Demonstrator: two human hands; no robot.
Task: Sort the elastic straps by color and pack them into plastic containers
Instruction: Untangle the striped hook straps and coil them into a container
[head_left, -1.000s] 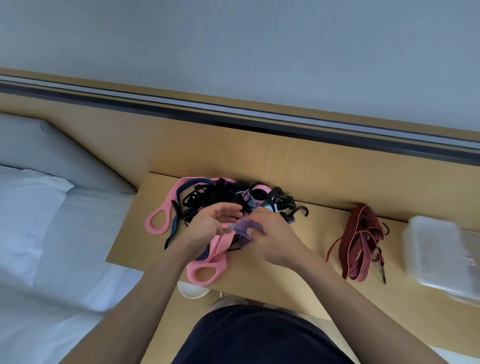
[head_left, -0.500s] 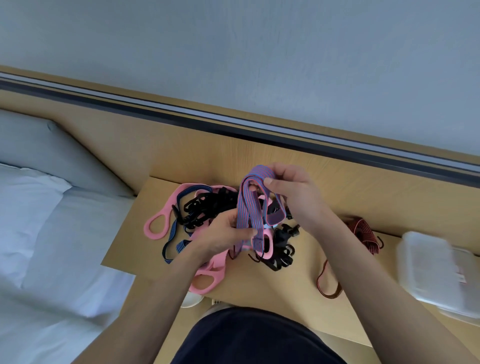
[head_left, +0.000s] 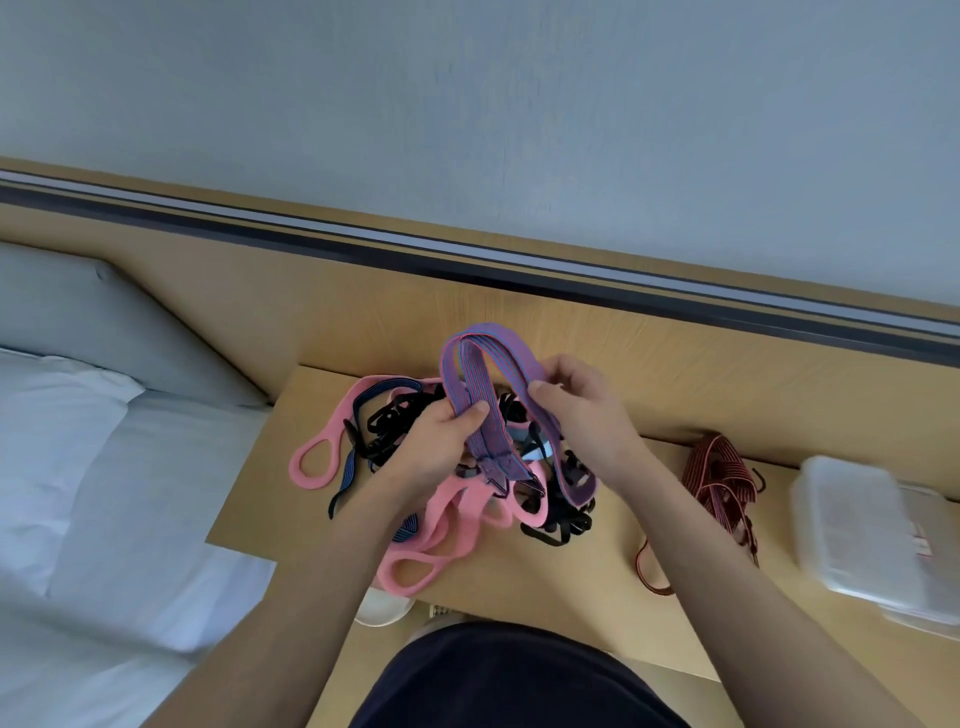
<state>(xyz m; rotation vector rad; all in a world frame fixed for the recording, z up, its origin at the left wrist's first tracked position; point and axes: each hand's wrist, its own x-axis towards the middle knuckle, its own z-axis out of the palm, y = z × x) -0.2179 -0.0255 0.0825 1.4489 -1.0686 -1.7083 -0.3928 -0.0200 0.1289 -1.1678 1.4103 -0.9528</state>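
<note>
Pinch grip with left hand (head_left: 441, 447) and right hand (head_left: 582, 415) on one purple strap (head_left: 511, 349), held up over the pink-blue-black pile (head_left: 389, 421) on the table (head_left: 597, 561), loop arching upward, ends hanging down. Right of the grip, nearer the right hand: one red bundle (head_left: 719, 475), then seemingly two stacked containers (head_left: 852, 519).

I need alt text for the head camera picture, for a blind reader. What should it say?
A person's left hand and right hand hold a purple elastic strap, looped, above a tangled pile of pink, black and blue straps on a light wooden table. A dark red striped strap lies apart at the right, beside clear plastic containers.
</note>
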